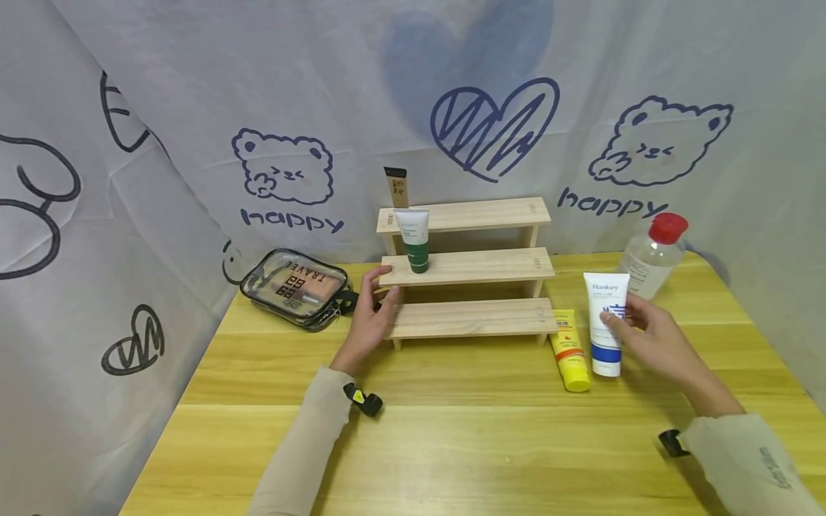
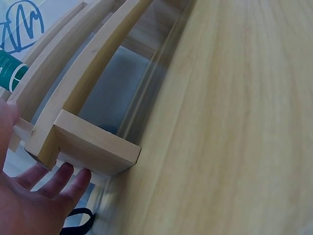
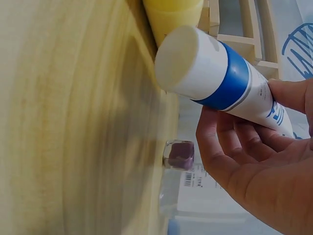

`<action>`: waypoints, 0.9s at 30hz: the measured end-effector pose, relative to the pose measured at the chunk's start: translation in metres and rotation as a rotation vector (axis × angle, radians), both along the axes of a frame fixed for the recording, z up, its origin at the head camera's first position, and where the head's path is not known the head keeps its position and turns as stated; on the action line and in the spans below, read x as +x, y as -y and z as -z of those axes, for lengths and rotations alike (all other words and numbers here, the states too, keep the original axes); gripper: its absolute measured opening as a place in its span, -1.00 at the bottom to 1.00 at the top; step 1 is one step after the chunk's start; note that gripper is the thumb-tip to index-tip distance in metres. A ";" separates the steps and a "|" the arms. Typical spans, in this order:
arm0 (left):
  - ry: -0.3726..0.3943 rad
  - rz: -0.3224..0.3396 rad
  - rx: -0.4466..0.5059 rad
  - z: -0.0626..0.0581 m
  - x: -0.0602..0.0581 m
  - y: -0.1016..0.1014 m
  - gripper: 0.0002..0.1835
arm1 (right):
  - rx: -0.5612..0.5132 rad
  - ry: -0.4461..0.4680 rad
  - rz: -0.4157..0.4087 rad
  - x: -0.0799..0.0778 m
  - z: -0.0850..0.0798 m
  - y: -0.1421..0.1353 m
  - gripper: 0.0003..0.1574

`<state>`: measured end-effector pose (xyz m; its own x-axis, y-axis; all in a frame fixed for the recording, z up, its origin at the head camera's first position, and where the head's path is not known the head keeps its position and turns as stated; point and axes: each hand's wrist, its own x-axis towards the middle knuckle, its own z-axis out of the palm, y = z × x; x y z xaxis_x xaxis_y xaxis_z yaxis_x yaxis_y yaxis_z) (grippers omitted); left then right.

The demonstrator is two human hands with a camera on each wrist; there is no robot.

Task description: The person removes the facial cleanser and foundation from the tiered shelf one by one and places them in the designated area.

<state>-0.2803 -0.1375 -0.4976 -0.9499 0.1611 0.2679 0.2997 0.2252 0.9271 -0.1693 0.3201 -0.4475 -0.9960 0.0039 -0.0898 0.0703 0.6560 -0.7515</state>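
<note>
My right hand point(image 1: 652, 340) grips a white tube with a blue band point(image 1: 606, 322), thumb on its front and fingers behind. The tube stands upright in the head view, its white cap end down; the right wrist view shows that cap and band close. At the left end of a three-tier wooden shelf point(image 1: 471, 319), my left hand point(image 1: 369, 315) holds the frame, thumb toward the front and fingertips against the outer side. A white-and-green tube point(image 1: 413, 240) stands on the middle tier. Behind it, a beige tube with black top point(image 1: 397, 188) stands on the top tier.
A yellow tube point(image 1: 571, 351) lies beside the shelf's right end, left of the white tube. Behind my right hand stands a clear bottle with red cap point(image 1: 653, 254). A transparent travel pouch point(image 1: 297, 288) lies left of the shelf. Printed cloth point(image 1: 361, 93) hangs behind the table.
</note>
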 end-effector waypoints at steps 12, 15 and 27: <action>-0.002 0.000 -0.006 -0.001 0.000 0.001 -0.48 | -0.014 0.061 -0.028 -0.001 0.006 -0.002 -0.02; 0.004 -0.005 -0.002 -0.002 0.001 0.002 -0.49 | 0.002 0.079 -0.029 -0.002 0.007 -0.003 0.01; 0.007 0.000 0.004 -0.001 0.001 0.001 -0.49 | 0.048 0.159 -0.028 -0.006 0.013 -0.006 0.06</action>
<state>-0.2793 -0.1383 -0.4965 -0.9516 0.1604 0.2623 0.2937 0.2215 0.9299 -0.1749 0.3265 -0.4607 -0.9691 -0.0160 -0.2462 0.1665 0.6943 -0.7002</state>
